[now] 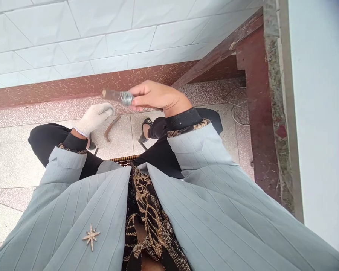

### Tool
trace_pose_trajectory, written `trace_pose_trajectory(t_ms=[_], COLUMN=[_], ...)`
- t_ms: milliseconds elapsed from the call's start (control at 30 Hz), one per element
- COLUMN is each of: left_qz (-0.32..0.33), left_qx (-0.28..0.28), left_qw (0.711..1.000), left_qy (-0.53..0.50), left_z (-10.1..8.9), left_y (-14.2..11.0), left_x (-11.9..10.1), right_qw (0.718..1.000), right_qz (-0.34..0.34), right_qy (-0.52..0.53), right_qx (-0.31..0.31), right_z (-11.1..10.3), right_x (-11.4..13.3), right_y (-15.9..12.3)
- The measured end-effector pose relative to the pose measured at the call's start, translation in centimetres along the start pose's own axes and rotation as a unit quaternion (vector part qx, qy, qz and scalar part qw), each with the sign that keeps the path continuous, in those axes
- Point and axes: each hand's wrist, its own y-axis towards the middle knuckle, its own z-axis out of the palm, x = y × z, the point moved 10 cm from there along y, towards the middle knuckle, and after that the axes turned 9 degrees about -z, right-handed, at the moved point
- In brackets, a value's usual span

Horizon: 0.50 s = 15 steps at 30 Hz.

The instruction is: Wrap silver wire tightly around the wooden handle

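Stick point(109, 95) and wire point(126, 98) are together in front of you, raised above the floor point(11, 150), near the foot of the tiled wall point(101, 49). Your right hand point(155, 96) is bare and pinches the wired end between thumb and fingers, so the bare end points away to your left. Your left hand point(94, 116) wears a white glove and is curled, just below the stick and apart from it. A greyish patch shows at its fingertips; you cannot tell from this view whether they grip something or only close on themselves.

As for how far things have come, the wire already lies round the stick in several close turns, bunched beside your right fingers, while the outer length is plain. Blur and your grip hide whether the wire's end is tucked in or loose, so how much winding is left, if any, cannot be judged. On the floor between your shoes point(145, 128) lies a bent brown piece point(111, 128), touched by neither hand. To your right stands a dark red frame point(258, 113).
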Motion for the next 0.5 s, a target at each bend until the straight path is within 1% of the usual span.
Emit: trace_pose_trajectory(t_ms=[33,67,100,133,167,200,267,333,367,433,467,500], left_qz=[0.001,0.007,0.017,0.029,0.04,0.05,0.059,0.056,0.051,0.043,0.039,0.035], left_qx=[0.007,0.022,0.043,0.062,0.08,0.092,0.094,0.082,0.078,0.073,0.072,0.069], left_qw=[1.0,1.0,0.999,0.998,0.996,0.994,0.993,0.994,0.994,0.995,0.995,0.995], left_qy=[0.0,0.004,0.01,0.016,0.022,0.028,0.04,0.05,0.054,0.058,0.059,0.057], left_z=[0.2,0.7,1.2,1.7,2.1,2.5,2.5,2.1,1.9,1.6,1.5,1.4], left_y=[0.0,0.1,0.0,-0.1,-0.2,-0.3,-0.3,-0.3,-0.3,-0.3,-0.3,-0.2], left_x=[0.0,-0.2,-0.4,-0.8,-1.1,-1.3,-1.5,-1.5,-1.4,-1.2,-1.0,-0.9], right_qw=[0.996,0.988,0.983,0.981,0.979,0.973,0.954,0.938,0.933,0.932,0.933,0.934], right_qz=[-0.023,-0.028,-0.018,0.005,0.029,0.054,0.1,0.133,0.143,0.146,0.142,0.137], right_qy=[0.014,0.005,-0.02,-0.066,-0.121,-0.177,-0.274,-0.32,-0.315,-0.254,-0.213,-0.18], right_qx=[-0.087,-0.149,-0.182,-0.181,-0.164,-0.141,-0.075,0.03,0.095,0.214,0.254,0.277], right_z=[-2.0,-3.4,-4.2,-4.5,-4.4,-4.2,-3.3,-1.4,0.0,2.9,4.0,4.7], right_x=[0.1,-0.3,-1.1,-2.0,-3.0,-3.9,-5.3,-6.3,-6.6,-6.5,-6.0,-5.4], right_y=[0.0,-0.1,-0.1,0.2,0.6,0.9,1.5,1.6,1.4,0.5,0.0,-0.4])
